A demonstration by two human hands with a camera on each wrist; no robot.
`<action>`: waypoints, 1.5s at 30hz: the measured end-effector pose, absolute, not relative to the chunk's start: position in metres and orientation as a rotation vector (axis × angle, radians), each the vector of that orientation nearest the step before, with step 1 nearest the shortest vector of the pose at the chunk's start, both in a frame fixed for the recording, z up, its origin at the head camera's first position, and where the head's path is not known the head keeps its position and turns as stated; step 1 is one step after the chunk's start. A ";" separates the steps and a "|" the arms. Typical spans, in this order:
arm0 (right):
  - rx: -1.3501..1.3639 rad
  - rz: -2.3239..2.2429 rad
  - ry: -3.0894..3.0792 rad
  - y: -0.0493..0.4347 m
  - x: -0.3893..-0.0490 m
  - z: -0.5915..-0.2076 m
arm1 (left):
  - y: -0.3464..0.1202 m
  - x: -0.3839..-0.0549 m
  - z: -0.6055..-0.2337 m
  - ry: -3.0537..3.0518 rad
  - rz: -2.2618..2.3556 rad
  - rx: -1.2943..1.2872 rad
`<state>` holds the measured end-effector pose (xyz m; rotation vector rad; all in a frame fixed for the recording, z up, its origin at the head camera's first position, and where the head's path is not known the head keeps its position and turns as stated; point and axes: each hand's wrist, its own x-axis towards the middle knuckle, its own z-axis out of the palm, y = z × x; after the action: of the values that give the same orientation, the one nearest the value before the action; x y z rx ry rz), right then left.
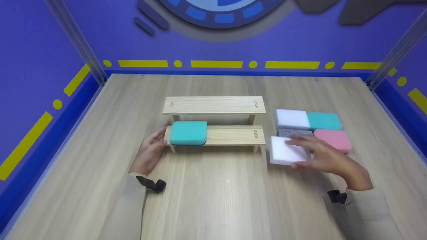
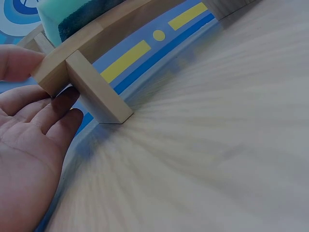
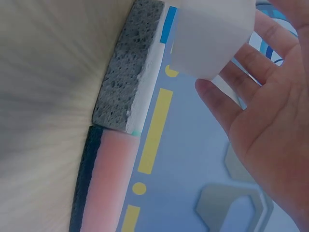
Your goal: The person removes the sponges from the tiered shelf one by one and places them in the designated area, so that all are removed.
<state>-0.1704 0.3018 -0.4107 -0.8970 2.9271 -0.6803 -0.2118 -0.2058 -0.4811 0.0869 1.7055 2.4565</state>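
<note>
A two-step wooden rack (image 1: 230, 135) stands mid-table, its upper board behind the lower one. On the left of the lower board lies a teal sponge (image 1: 188, 132) with a dark scouring underside. My left hand (image 1: 148, 151) holds that board's left end, thumb and fingertips around it in the left wrist view. Right of the rack, my right hand (image 1: 325, 155) grips a white block sponge (image 1: 283, 151) by its edges, lifted off the table. In the right wrist view this white sponge (image 3: 212, 38) hangs clear of the grey pumice-like block (image 3: 130, 63).
Behind the held sponge, at the right of the table, sit another white sponge (image 1: 292, 119), a teal sponge (image 1: 323, 120), a pink sponge (image 1: 333, 140) and the partly covered speckled grey block (image 1: 295, 132). Purple panels (image 1: 217, 50) wall the table at the back and sides.
</note>
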 end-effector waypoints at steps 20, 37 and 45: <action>-0.940 -0.653 2.955 0.315 -0.163 -0.419 | -0.205 -0.211 -0.481 1.698 2.469 0.106; -0.848 -0.710 2.888 0.322 -0.160 -0.419 | -0.205 -0.211 -0.480 1.716 2.444 0.061; -0.861 -0.682 2.912 0.326 -0.161 -0.425 | -0.205 -0.210 -0.480 1.699 2.460 0.083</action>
<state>-0.1605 0.3255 -0.4251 -0.8612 2.9116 -0.6821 -0.2099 -0.2055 -0.4797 0.0833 1.6991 2.4602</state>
